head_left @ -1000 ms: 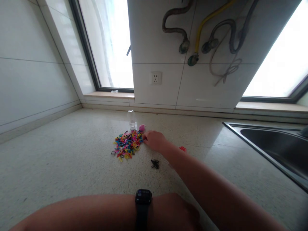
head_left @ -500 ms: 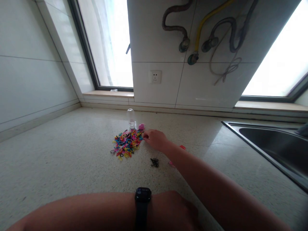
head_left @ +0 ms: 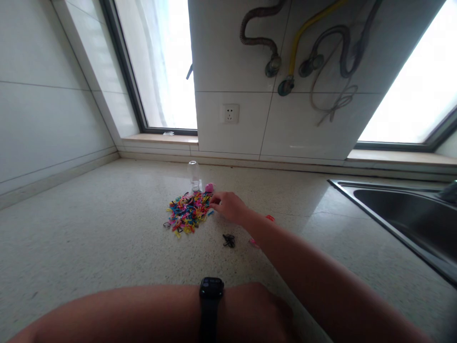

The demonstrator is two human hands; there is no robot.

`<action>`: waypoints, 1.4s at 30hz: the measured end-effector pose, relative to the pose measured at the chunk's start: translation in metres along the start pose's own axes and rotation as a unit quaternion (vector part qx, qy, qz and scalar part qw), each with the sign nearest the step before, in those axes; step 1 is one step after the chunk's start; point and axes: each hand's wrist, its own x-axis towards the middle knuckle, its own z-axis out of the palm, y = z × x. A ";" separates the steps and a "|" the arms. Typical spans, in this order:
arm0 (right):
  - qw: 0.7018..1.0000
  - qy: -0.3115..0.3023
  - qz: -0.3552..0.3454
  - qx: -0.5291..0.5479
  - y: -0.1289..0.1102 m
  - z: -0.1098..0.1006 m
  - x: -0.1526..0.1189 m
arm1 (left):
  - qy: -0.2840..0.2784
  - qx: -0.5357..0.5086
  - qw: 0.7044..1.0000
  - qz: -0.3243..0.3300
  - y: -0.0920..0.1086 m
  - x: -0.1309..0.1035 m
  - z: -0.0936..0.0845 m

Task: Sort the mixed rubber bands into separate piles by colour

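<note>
A heap of small, many-coloured rubber bands [head_left: 187, 213] lies on the speckled countertop. My right hand [head_left: 228, 206] is at the heap's right edge, thumb and forefinger pinched together; whatever may be between the tips is too small to make out. Nearer to me is a little cluster of black rubber bands [head_left: 229, 240]. Pink bands [head_left: 253, 243] and red bands [head_left: 270, 217] lie beside my right forearm, which partly covers them. My left hand [head_left: 262, 307] rests low at the counter's near side, its fingers hidden in shadow; a black watch [head_left: 211, 287] is on that wrist.
Behind the heap stands a clear container [head_left: 193, 175], with a pink object [head_left: 209, 187] beside it. A steel sink [head_left: 392, 224] is set into the counter on the right. The tiled wall at the back carries a socket [head_left: 231, 114] and hoses [head_left: 293, 52].
My right hand has shifted slightly, its fingertips a bit farther left over the heap's edge. A blue band now shows just below the fingertips. My left arm stays put.
</note>
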 end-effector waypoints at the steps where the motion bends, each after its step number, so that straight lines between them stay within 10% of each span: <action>1: 1.000 0.008 -0.005 0.016 0.000 -0.003 -0.001 | 0.002 -0.001 1.000 -0.002 0.000 0.000 -0.001; 17: 0.935 0.104 0.108 0.321 0.058 -0.105 -0.111 | -0.001 -0.028 1.000 -0.012 0.004 0.002 -0.007; 37: 0.932 0.090 0.083 0.341 0.071 -0.130 -0.138 | -0.010 -0.021 0.999 -0.029 0.012 0.009 -0.016; 42: 0.954 -0.017 0.091 0.286 0.080 -0.145 -0.145 | -0.010 -0.025 0.999 -0.029 0.012 0.008 -0.013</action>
